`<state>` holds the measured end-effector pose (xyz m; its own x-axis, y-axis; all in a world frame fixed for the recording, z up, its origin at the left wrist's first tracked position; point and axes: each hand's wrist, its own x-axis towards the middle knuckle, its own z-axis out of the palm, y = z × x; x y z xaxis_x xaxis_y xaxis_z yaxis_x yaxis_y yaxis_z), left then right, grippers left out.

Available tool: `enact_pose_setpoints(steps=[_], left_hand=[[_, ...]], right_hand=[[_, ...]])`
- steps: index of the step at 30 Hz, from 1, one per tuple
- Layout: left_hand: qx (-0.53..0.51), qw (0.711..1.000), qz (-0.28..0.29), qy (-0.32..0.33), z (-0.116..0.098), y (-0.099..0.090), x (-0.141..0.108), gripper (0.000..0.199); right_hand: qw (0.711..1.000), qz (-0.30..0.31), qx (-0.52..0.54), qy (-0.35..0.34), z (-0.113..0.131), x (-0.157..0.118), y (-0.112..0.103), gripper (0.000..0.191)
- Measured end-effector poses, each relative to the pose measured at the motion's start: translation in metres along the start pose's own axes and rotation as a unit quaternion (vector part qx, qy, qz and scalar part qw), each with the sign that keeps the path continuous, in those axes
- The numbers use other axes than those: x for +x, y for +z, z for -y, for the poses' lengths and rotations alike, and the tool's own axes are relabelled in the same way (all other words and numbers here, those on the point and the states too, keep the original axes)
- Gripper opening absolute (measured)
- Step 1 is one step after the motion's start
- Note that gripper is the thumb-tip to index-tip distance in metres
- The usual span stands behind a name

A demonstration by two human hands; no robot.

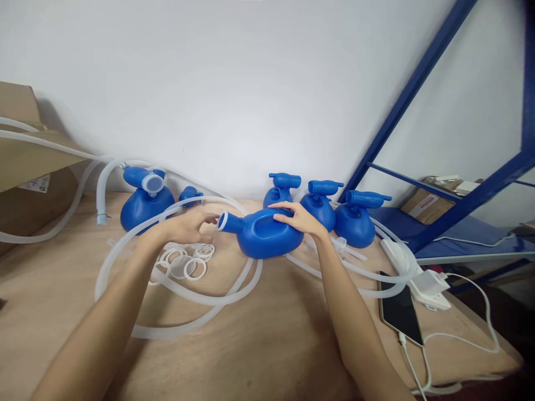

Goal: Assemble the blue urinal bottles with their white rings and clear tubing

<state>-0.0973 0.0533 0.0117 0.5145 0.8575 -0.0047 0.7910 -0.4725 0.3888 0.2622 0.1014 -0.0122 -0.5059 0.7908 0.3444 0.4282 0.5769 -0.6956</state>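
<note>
A blue plastic urinal bottle (267, 245) with a looped handle lies tilted on the table, its neck pointing left. My right hand (298, 217) grips the bottle by its handle and upper side. At the mouth sits a white ring (221, 220). The curled fingers of my left hand (190, 225) pinch at the near edge of that ring. Beneath this hand lies a loose pile of white rings (195, 268). Translucent hose (188, 328) loops over the table around the bottle and partly under it.
Several similar blue bottles (355, 225) stand along the wall, one (146, 206) at left beside a small blue part (190, 195). A cardboard box (37, 195) stands far left. At right are a phone (399, 309), a power strip (397, 256) with cables and a blue metal rack (468, 195).
</note>
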Motion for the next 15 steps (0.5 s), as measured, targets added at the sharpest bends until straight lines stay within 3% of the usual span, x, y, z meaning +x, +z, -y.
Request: enact_pose_setpoints(steps=[2, 4, 6, 15], left_hand=[[-0.011, 0.999, -0.053, 0.004, -0.010, 0.002, 0.002, 0.065], [0.002, 0.991, -0.130, -0.010, -0.018, 0.006, 0.005, 0.057], [-0.010, 0.986, -0.168, -0.009, -0.025, 0.009, 0.009, 0.046], [-0.213, 0.967, -0.123, 0.065, -0.036, 0.013, 0.007, 0.048]], right_hand=[[1.000, -0.007, -0.008, -0.002, 0.000, -0.002, -0.007, 0.040], [1.000, -0.019, -0.015, -0.006, 0.002, -0.004, -0.012, 0.040], [0.999, -0.027, -0.021, -0.010, 0.005, -0.004, -0.014, 0.040], [0.999, -0.014, -0.014, -0.047, 0.014, -0.009, -0.016, 0.043]])
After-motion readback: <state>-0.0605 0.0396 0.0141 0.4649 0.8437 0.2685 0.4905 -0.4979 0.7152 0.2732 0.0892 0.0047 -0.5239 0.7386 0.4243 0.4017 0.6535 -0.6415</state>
